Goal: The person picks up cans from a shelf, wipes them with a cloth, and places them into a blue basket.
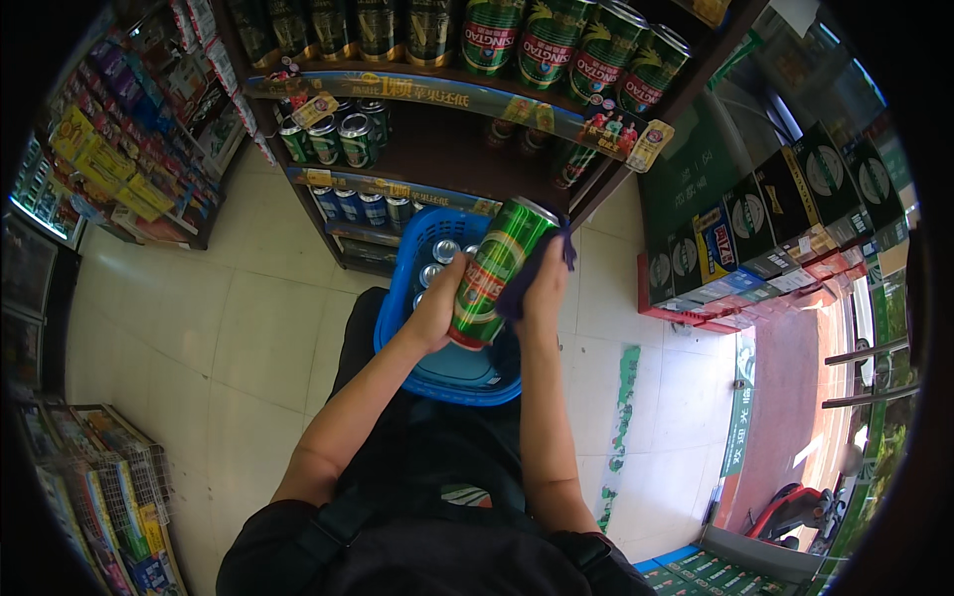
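Above a blue plastic basket (387,313), my left hand (436,309) grips a green Tsingtao beer can (496,272) near its lower left side. The can is tilted, its silver top towards the upper right. My right hand (544,287) holds a dark purple cloth (525,287) against the can's right side; the fingers are partly hidden by it. The basket rests at my lap, and several upright cans (446,250) stand in its left part. Part of the basket is hidden behind my hands and the large can.
A dark shelf unit (462,141) ahead holds large green cans (488,33) above and smaller green cans (358,140) below. Stacked drink cartons (749,212) stand at right, near a doorway. At left are a rack of packaged snacks (112,164) and a wire rack (127,484).
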The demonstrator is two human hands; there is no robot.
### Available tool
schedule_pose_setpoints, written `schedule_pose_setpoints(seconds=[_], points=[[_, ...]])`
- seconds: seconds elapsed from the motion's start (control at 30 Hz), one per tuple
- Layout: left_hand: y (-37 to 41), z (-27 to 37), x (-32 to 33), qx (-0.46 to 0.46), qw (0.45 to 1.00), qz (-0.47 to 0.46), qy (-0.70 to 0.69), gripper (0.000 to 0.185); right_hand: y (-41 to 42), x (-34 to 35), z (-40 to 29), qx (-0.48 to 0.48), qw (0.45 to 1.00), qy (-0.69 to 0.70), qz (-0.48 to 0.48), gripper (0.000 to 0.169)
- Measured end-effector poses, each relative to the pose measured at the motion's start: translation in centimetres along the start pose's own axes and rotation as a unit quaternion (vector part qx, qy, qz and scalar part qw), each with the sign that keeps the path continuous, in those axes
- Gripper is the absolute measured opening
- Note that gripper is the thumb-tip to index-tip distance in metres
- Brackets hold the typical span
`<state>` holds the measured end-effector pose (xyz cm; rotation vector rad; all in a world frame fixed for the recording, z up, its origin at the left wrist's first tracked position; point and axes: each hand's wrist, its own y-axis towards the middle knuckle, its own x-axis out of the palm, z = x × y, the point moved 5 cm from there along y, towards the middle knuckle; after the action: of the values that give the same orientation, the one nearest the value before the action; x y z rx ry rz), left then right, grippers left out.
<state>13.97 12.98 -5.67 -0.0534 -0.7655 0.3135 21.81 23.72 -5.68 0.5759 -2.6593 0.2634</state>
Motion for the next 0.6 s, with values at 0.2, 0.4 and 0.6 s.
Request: schedule_pose_setpoints(seconds=[0.2,0.4,0.6], points=[[-0.7,-3.4,2.3,-0.178,0.921,-0.189,-0.292,0.069,0.3,3.3,-1.3,0.223,0.876,0.318,-0.287,0.077],[0.3,-2.6,0.9,-0.089,0.965,-0.085,-0.233,0.058,2.5,-0.8,3.1,0.131,0.966,0.219,-0.036,0.045],[2.3,-1.0,-1.7,0.256,0.93,0.256,0.055,0.031,-1.0,0.8,0.5,-0.088,0.983,-0.131,-0.093,0.057]])
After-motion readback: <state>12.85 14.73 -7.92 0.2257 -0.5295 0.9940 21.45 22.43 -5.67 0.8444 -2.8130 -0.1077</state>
